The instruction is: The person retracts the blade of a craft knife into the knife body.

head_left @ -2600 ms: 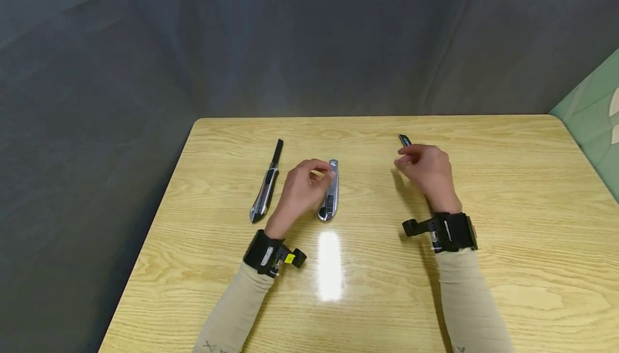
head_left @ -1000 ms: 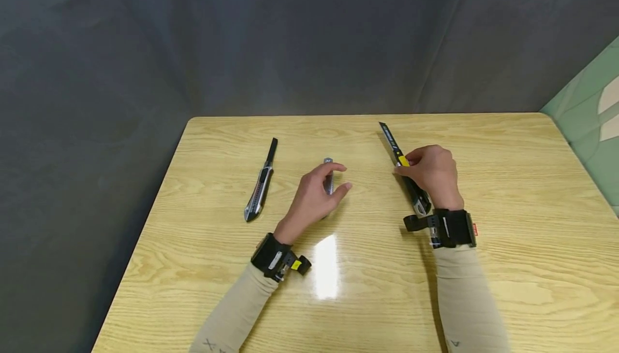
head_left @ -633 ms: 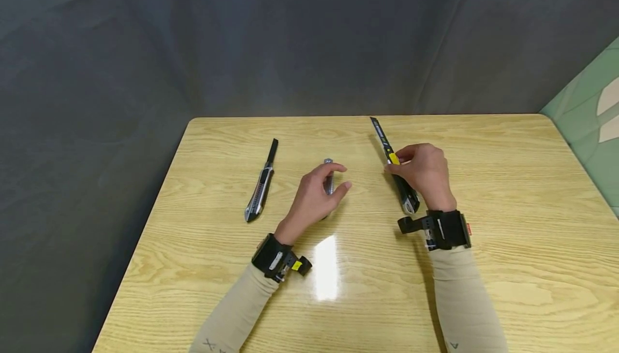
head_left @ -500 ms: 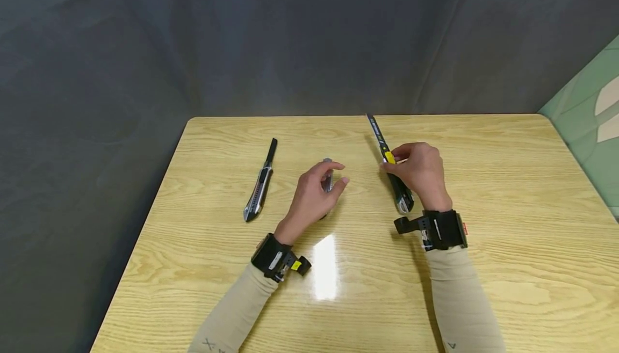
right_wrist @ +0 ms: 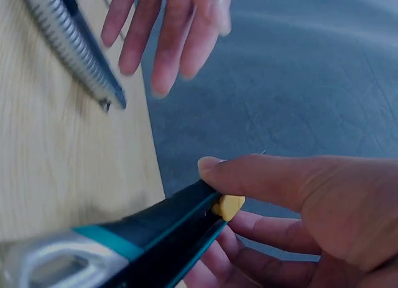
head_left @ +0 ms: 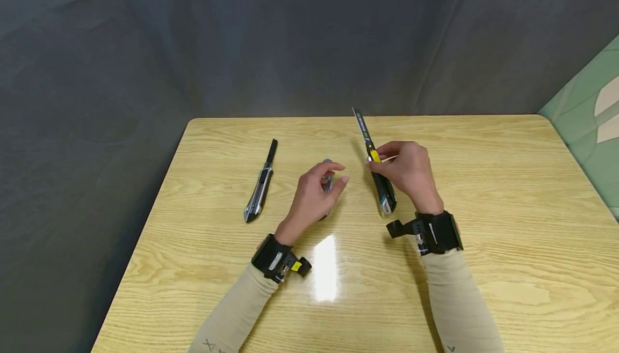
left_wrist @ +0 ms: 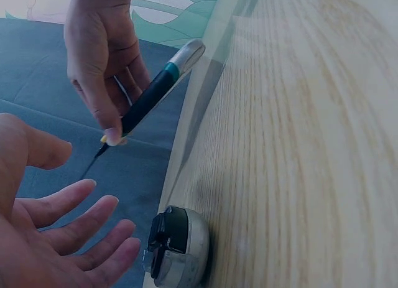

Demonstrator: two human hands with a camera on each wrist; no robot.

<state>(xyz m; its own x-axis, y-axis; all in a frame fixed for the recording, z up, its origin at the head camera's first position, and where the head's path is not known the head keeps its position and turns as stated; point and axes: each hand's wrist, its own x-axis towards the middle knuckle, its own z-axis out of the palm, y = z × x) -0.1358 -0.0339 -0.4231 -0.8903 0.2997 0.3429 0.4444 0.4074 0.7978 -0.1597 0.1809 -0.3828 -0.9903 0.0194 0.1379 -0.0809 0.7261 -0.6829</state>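
Note:
My right hand [head_left: 408, 173] pinches a black box cutter [head_left: 384, 189] between thumb and fingers, near its yellow slider [right_wrist: 229, 207]. The cutter's narrow front end points to the back of the table, and its silver butt end with a teal band [right_wrist: 109, 241] points toward me. My left hand [head_left: 311, 194] hovers with fingers spread apart and holds nothing. Below it lies a silver box cutter [right_wrist: 71, 45] on the table, mostly hidden by that hand in the head view. Further left rests another box cutter [head_left: 258, 194], silver and black, its dark front end pointing away.
A wood-grain table [head_left: 193, 267] carries everything. Its back edge meets a dark grey cloth [head_left: 309, 41], which also hangs along the left side. A green patterned surface [head_left: 585, 111] stands at the right. Each wrist wears a black camera band [head_left: 437, 232].
My right hand has moved left with the black box cutter, bringing it closer to the left hand. My left hand's fingers have spread since the oldest frame, then stayed nearly still.

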